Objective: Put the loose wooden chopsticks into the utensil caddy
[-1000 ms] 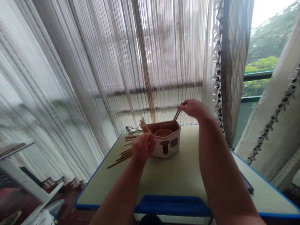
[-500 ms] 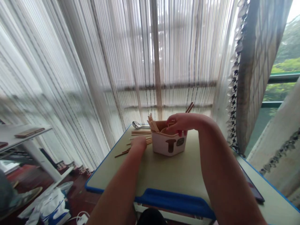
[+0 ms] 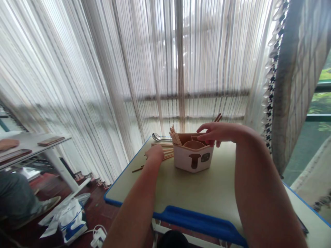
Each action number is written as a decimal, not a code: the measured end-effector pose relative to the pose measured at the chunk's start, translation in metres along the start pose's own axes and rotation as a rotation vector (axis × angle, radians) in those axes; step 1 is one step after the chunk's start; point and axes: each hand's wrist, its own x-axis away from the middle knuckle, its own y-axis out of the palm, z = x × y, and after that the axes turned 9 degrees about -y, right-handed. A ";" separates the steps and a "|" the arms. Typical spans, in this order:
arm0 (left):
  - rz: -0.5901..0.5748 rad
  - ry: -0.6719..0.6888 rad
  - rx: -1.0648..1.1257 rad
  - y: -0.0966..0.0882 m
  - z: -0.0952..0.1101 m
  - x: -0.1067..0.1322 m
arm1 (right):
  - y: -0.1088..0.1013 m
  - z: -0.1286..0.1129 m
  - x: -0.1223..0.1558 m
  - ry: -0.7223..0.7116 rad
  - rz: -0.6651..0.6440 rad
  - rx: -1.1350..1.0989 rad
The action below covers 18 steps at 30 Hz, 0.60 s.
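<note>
A white utensil caddy (image 3: 184, 160) with a brown inside stands on the small table. Light chopsticks (image 3: 176, 137) stand in its left part, and a pair of dark chopsticks (image 3: 218, 117) sticks up behind its right side. My right hand (image 3: 213, 133) hovers over the caddy's right rim, palm down, fingers apart, with nothing visible in them. My left hand (image 3: 154, 154) is down at the loose chopsticks (image 3: 168, 153) left of the caddy, closed over some of them; its fingertips are mostly hidden. One dark chopstick (image 3: 137, 169) pokes out on its near left.
A slotted metal spoon (image 3: 156, 137) lies at the table's back left. The blue-edged table (image 3: 196, 193) has a dark flat device at its right, mostly behind my forearm. Striped curtains (image 3: 144, 69) hang behind. Another person's hand (image 3: 9, 143) rests on a white desk at left.
The view has swung slightly left. My right hand has shifted right across the caddy, showing more of its inside. The left hand has drawn up over the chopsticks, covering some.
</note>
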 end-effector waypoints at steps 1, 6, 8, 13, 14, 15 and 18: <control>0.032 -0.014 0.023 -0.001 -0.001 0.000 | 0.000 0.001 0.000 0.000 0.015 -0.009; 0.087 -0.037 0.083 -0.005 -0.005 0.000 | -0.003 0.004 0.003 -0.006 0.095 -0.008; 0.134 -0.054 0.121 -0.006 -0.006 0.000 | -0.004 0.006 0.003 -0.029 0.099 -0.005; 0.367 -0.095 0.256 -0.009 -0.007 -0.001 | -0.007 0.012 0.000 -0.053 0.135 0.022; 0.407 -0.095 0.297 -0.009 -0.007 -0.001 | -0.007 0.013 0.001 -0.056 0.147 0.026; 0.440 -0.098 0.342 -0.010 -0.006 -0.001 | -0.008 0.013 0.001 -0.058 0.158 0.029; 0.499 -0.111 0.471 -0.010 -0.004 -0.001 | -0.009 0.012 0.003 -0.074 0.189 0.034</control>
